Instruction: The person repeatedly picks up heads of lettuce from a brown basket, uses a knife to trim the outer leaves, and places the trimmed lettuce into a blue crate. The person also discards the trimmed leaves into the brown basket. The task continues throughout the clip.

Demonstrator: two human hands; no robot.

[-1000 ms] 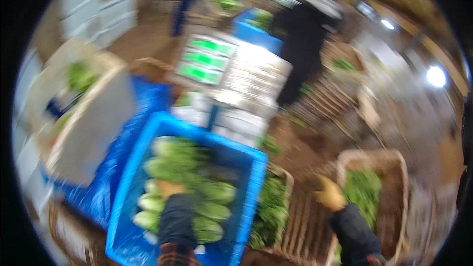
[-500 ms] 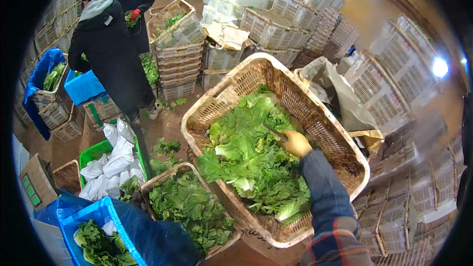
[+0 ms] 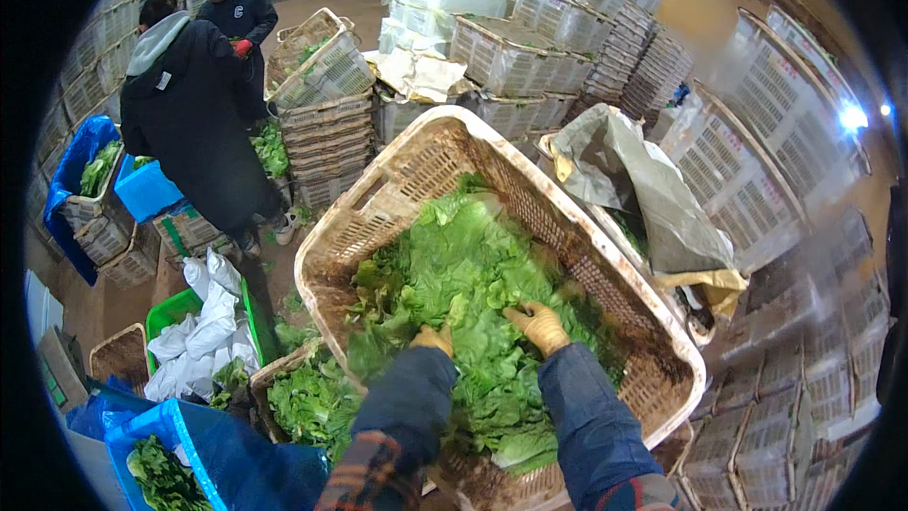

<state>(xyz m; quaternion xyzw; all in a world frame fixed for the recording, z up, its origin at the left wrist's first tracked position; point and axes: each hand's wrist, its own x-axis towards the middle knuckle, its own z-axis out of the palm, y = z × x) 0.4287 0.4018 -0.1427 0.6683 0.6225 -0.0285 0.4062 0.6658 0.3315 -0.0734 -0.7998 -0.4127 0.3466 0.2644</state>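
A large, dirt-stained white plastic crate (image 3: 653, 322) stands tilted before me, with loose green lettuce (image 3: 473, 255) heaped inside. Both my hands wear tan gloves and reach into the heap from below. My left hand (image 3: 433, 339) is closed on lettuce leaves, its fingertips partly buried among them. To its right, my right hand (image 3: 539, 326) has its fingers curled onto the same leaves, thumb side toward the left hand. A broad flat leaf lies between the two hands. The knife seen earlier does not show now.
At lower left are another crate of lettuce (image 3: 312, 407), a blue-lined box (image 3: 189, 426) and a green crate (image 3: 248, 322) with white bags. Two people (image 3: 194, 123) work at upper left beside stacked crates (image 3: 326, 147). A sheet-covered crate (image 3: 653, 199) stands right.
My left hand has come into view and onto the lettuce. My right hand has moved down and left; the knife it held is out of sight. The view has shifted slightly.
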